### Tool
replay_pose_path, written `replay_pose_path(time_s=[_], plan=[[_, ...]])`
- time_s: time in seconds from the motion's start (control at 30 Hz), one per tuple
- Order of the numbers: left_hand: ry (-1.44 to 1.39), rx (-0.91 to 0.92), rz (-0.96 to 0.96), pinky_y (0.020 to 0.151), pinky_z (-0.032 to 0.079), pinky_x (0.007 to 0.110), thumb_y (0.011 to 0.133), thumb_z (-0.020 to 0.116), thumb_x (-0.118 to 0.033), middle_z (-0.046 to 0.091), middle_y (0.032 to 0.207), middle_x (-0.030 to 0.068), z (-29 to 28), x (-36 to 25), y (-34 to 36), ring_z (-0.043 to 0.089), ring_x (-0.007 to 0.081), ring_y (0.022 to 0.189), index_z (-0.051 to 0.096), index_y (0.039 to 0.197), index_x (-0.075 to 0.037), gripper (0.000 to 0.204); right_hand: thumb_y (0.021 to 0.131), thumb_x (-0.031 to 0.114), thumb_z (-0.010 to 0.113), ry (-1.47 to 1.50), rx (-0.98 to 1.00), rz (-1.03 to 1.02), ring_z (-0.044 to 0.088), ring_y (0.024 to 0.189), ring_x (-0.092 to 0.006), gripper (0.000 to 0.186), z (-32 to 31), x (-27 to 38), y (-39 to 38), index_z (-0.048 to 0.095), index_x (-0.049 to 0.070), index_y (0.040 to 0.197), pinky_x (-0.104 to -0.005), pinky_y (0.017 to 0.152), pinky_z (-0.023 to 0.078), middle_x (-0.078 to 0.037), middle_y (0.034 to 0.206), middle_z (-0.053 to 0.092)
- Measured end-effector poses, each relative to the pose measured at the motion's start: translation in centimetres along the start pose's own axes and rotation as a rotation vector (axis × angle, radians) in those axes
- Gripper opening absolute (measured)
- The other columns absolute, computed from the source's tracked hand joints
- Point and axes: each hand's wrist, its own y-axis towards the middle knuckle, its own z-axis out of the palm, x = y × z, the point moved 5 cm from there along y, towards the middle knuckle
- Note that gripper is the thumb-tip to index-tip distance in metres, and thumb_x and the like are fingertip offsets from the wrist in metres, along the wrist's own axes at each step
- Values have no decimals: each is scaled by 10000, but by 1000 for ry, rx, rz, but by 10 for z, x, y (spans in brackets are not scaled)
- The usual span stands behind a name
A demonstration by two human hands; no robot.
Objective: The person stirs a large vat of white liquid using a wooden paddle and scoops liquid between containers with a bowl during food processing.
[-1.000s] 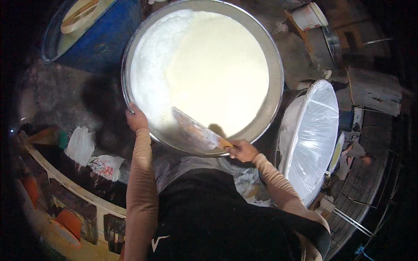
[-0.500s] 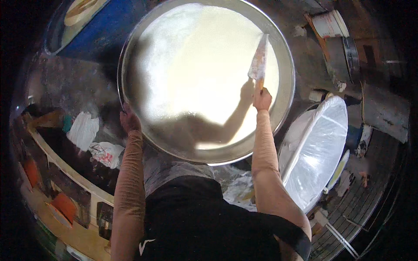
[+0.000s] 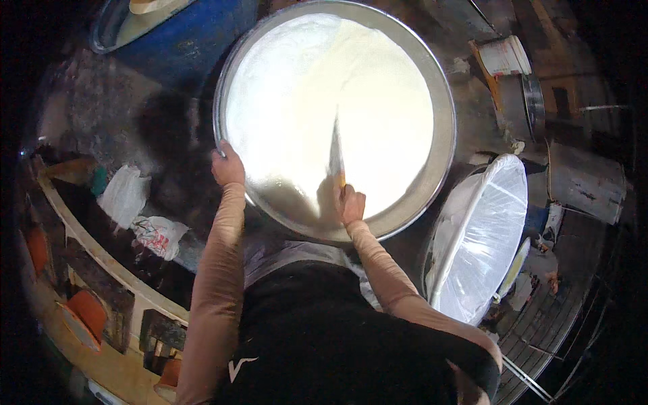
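Note:
A large round steel pan holds a spread of pale cream and white fine material. My left hand is closed on the pan's rim at the lower left. My right hand grips a long flat blade with an orange wooden handle, which points up into the middle of the pale material with its blade partly lost in glare. The handle is mostly covered by my fingers.
A blue tub stands at the upper left, white bags lie at the left beside a wooden frame. At the right are a round plastic-covered tray, a white bucket on metal containers and a grey sheet.
My right hand swung the blade from the pan's lower rim up to its right side, then moved it down and left to the middle. My left hand stayed at the rim.

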Motion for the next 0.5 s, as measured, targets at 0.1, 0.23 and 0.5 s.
replay_pose_path(time_s=[0.1,0.23,0.5], plan=[[-24,-27,27,839,460,529,918,439,-536,634,976,310,3,4,4,589,486,964,617,1000,59,627,875,296,578,-177,147,-113,586,652,-408,300,-20,29,-43,590,21,758,-502,649,441,-233,653,593],[-72,-28,42,823,456,537,929,443,-506,632,975,313,4,1,2,589,494,946,621,994,57,595,864,314,588,2,339,-139,587,759,-409,299,-75,38,-58,608,28,779,-494,743,429,-226,749,623],[29,9,-15,871,444,502,947,416,-533,611,1016,343,12,46,29,580,480,1009,591,1037,110,672,890,283,598,434,695,-23,608,603,-289,325,-143,-59,-48,660,-19,993,-392,612,481,-156,676,631]])
